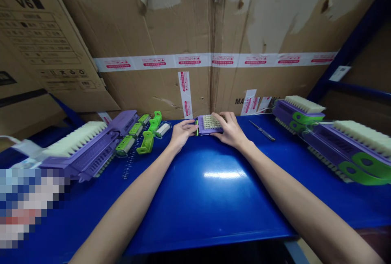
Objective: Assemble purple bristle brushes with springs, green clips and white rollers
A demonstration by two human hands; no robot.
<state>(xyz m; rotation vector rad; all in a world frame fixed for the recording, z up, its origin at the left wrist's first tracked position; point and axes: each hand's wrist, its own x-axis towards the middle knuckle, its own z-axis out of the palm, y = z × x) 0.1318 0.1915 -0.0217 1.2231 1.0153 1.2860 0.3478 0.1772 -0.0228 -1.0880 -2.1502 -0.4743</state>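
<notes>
A small purple brush block point(209, 124) with pale bristles on top lies at the far side of the blue table point(195, 190). My left hand point(182, 132) pinches its left end, where a thin green piece shows. My right hand point(229, 129) is curled over its right side and grips it. Both forearms reach straight ahead across the table.
Stacked purple brushes with white bristles point(82, 148) lie at the left, with green parts point(143, 133) and a metal spring point(130, 162) beside them. More purple and green brushes point(336, 137) lie at the right. A small screwdriver point(262, 130) rests near my right hand. Cardboard boxes point(195, 40) wall the back.
</notes>
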